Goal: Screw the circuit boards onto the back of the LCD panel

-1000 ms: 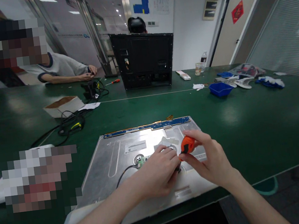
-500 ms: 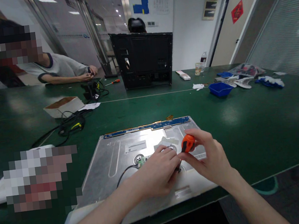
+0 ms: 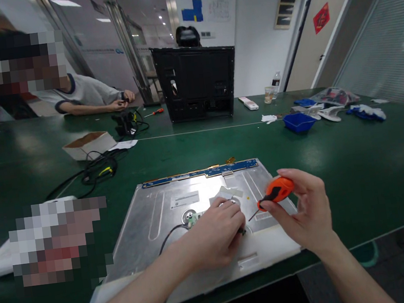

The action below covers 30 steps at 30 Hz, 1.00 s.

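Observation:
A metal panel (image 3: 135, 243) lies on the green table with a blue circuit strip (image 3: 219, 170) along its far edge. My left hand (image 3: 221, 230) rests over the panel's middle, fingers curled over a small green board (image 3: 194, 218) with a black cable (image 3: 166, 238); what its fingertips grip is hidden. In my right hand (image 3: 304, 207) is an orange and black screwdriver (image 3: 278, 190), pinched by thumb and fingers. The screwdriver's thin tip points down and left, just right of my left hand, above the panel.
Behind the panel stands a black monitor housing (image 3: 197, 81). A blue tray (image 3: 298, 122) and gloves (image 3: 366, 111) are at the right. An open box (image 3: 89, 144) and coiled cables (image 3: 97, 171) lie at the left. A person (image 3: 87, 92) sits at the far left.
My right hand has moved right with the screwdriver, whose tip has come away from my left hand and whose shaft now shows. My left hand has stayed in place on the panel.

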### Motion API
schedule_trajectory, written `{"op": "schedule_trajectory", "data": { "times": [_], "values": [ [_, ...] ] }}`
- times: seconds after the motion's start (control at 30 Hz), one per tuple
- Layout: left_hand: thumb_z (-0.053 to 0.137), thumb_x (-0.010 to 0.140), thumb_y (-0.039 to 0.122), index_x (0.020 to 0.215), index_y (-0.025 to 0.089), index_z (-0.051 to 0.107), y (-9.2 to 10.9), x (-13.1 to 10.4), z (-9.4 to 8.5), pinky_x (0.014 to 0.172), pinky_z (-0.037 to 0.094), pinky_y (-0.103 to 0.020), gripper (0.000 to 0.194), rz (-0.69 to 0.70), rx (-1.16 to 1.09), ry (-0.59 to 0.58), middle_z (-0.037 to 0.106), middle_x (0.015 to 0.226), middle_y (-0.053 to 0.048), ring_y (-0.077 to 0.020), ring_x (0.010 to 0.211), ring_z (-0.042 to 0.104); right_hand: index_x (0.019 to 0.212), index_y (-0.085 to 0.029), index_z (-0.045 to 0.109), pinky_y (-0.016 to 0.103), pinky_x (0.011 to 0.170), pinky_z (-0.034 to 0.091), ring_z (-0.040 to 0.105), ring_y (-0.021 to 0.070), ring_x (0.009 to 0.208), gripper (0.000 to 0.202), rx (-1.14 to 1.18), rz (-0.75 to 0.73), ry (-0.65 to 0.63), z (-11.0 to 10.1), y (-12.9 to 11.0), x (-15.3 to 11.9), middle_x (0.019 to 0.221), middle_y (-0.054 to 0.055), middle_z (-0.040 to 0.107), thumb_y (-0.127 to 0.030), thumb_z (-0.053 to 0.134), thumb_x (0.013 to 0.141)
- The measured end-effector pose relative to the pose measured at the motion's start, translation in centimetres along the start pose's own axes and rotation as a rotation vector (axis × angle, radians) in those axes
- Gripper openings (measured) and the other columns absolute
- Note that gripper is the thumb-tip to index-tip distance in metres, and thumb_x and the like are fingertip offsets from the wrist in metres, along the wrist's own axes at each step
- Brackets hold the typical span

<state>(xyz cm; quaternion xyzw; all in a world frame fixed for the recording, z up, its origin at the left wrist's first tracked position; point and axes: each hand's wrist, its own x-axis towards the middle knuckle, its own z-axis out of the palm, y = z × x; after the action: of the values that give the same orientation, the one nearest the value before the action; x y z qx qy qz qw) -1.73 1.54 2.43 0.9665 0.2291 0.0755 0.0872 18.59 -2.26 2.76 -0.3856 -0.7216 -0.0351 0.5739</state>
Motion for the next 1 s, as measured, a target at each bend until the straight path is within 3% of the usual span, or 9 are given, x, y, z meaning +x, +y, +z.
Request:
{"op": "schedule_trajectory", "data": {
  "times": [0.13, 0.23, 0.3, 0.4, 0.47, 0.57, 0.67, 0.8, 1.0],
  "values": [
    [0.058, 0.077, 0.021, 0.092, 0.018, 0.056, -0.2, -0.1, -1.4, 0.092, 0.041, -0.041, 0.016, 0.010, -0.017, 0.031, 0.062, 0.097, -0.007, -0.0236, 0.091, 0.056, 0.132, -0.028, 0.044, 0.037, 0.075, 0.056, 0.065, 0.0176, 0.080, 0.054, 0.023, 0.019, 0.016, -1.0, -0.1, 0.5, 0.103, 0.003, 0.060, -0.018, 0.066, 0.084],
    [0.054, 0.084, 0.023, 0.103, 0.018, 0.055, -0.6, -1.3, -3.7, 0.094, 0.042, -0.041, 0.019, -0.056, -0.033, 0.197, 0.062, 0.104, -0.008, -0.0240, 0.098, 0.056, 0.132, -0.028, 0.041, 0.035, 0.072, 0.053, 0.063, 0.0176, 0.080, 0.047, 0.010, -0.006, -0.046, -1.8, -0.7, 1.2, 0.097, 0.002, 0.060, -0.014, 0.054, 0.089],
    [0.048, 0.090, 0.025, 0.105, 0.019, 0.055, -1.1, -3.1, -5.1, 0.093, 0.044, -0.040, 0.018, -0.158, -0.024, 0.315, 0.062, 0.108, -0.008, -0.0243, 0.103, 0.056, 0.129, -0.026, 0.043, 0.034, 0.069, 0.052, 0.062, 0.0186, 0.080, 0.040, -0.102, 0.026, -0.139, -2.0, -0.9, 1.4, 0.097, 0.004, 0.062, -0.015, 0.048, 0.091],
    [0.047, 0.094, 0.036, 0.108, 0.022, 0.057, -1.9, -7.5, -5.7, 0.089, 0.049, -0.039, 0.023, -0.283, 0.032, 0.355, 0.064, 0.109, -0.007, -0.0253, 0.103, 0.059, 0.118, -0.022, 0.050, 0.031, 0.058, 0.049, 0.063, 0.0195, 0.070, 0.029, -0.352, 0.157, -0.347, -1.2, -0.6, 0.6, 0.089, 0.005, 0.066, -0.017, 0.046, 0.090],
    [0.047, 0.094, 0.042, 0.116, 0.024, 0.057, -2.6, -11.0, -4.7, 0.090, 0.051, -0.039, 0.029, -0.401, 0.055, 0.329, 0.066, 0.114, -0.006, -0.0261, 0.105, 0.062, 0.108, -0.021, 0.055, 0.030, 0.053, 0.047, 0.064, 0.0198, 0.062, 0.021, -0.500, 0.250, -0.523, -0.3, 0.0, -0.6, 0.080, 0.003, 0.068, -0.017, 0.049, 0.088],
    [0.049, 0.092, 0.048, 0.125, 0.029, 0.057, -3.4, -16.1, -1.8, 0.093, 0.053, -0.039, 0.040, -0.501, 0.103, 0.289, 0.067, 0.119, -0.005, -0.0278, 0.106, 0.065, 0.089, -0.020, 0.062, 0.028, 0.056, 0.048, 0.068, 0.0204, 0.069, 0.009, -0.667, 0.292, -0.714, 0.8, 0.8, -2.6, 0.093, 0.006, 0.072, -0.016, 0.055, 0.084],
    [0.043, 0.093, 0.053, 0.141, 0.030, 0.046, -3.5, -19.5, 1.5, 0.102, 0.048, -0.045, 0.053, -0.572, 0.175, 0.311, 0.059, 0.135, -0.006, -0.0299, 0.119, 0.059, 0.102, -0.021, 0.065, 0.028, 0.062, 0.051, 0.071, 0.0194, 0.074, 0.020, -0.690, 0.290, -0.774, 1.0, 1.0, -3.9, 0.119, 0.008, 0.069, -0.017, 0.055, 0.084],
    [0.034, 0.096, 0.052, 0.153, 0.031, 0.025, -2.9, -20.9, 4.1, 0.111, 0.035, -0.057, 0.061, -0.582, 0.205, 0.320, 0.049, 0.146, -0.007, -0.0324, 0.132, 0.048, 0.109, -0.021, 0.066, 0.031, 0.067, 0.054, 0.073, 0.0228, 0.081, 0.027, -0.672, 0.336, -0.799, 0.9, 1.0, -4.4, 0.117, 0.008, 0.072, -0.018, 0.054, 0.085],
    [0.044, 0.095, 0.047, 0.156, 0.030, 0.008, -3.5, -19.9, 3.6, 0.108, 0.041, -0.054, 0.073, -0.481, 0.209, 0.207, 0.039, 0.152, -0.007, -0.0320, 0.134, 0.045, 0.113, -0.022, 0.066, 0.030, 0.068, 0.052, 0.073, 0.0229, 0.081, 0.031, -0.680, 0.381, -0.779, -0.2, 1.9, -4.8, 0.105, 0.007, 0.075, -0.021, 0.053, 0.085]
  ]
}}
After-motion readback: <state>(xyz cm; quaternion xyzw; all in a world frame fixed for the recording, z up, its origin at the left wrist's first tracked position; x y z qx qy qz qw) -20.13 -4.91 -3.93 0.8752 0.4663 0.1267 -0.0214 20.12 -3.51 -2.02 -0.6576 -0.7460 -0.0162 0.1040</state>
